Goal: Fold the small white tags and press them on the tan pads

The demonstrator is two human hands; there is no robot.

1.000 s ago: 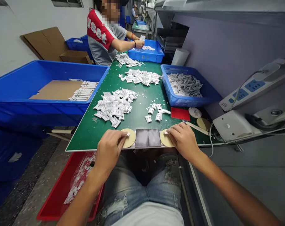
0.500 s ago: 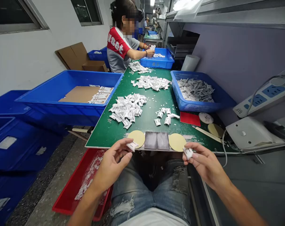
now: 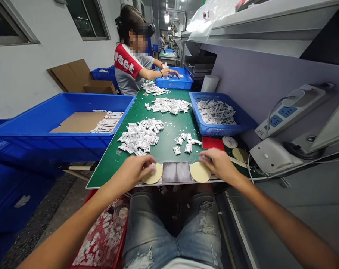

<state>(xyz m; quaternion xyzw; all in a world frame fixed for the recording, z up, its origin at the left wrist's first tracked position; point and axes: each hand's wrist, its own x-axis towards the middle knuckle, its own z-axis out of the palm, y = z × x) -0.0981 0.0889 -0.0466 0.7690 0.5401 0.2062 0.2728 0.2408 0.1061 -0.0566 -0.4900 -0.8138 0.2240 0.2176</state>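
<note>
My left hand point(image 3: 134, 170) is closed over the left pale yellow disc point(image 3: 156, 175), at the table's front edge. A small white plastic piece shows only as a blurred pale patch between its fingertips. My right hand point(image 3: 221, 164), palm down, pinches another such piece, mostly covered by the fingers, beside the right yellow disc point(image 3: 199, 172). Two dark grey square pads point(image 3: 176, 173) lie between the discs. Several loose white plastic pieces point(image 3: 187, 148) are just beyond the pads. A larger pile of them point(image 3: 141, 137) sits to the left.
A blue basket point(image 3: 214, 130) full of white parts stands at right, near a red card point(image 3: 212, 143) and a power strip point(image 3: 289, 112). At left is a large blue bin point(image 3: 60, 130); below, a red bin point(image 3: 124, 239). A co-worker point(image 3: 133, 71) sits at the far end.
Both hands have moved forward, from near the table's front edge to over and beside the discs, turning palm down. My view has shifted right. The co-worker's hands have lowered toward the far blue tray.
</note>
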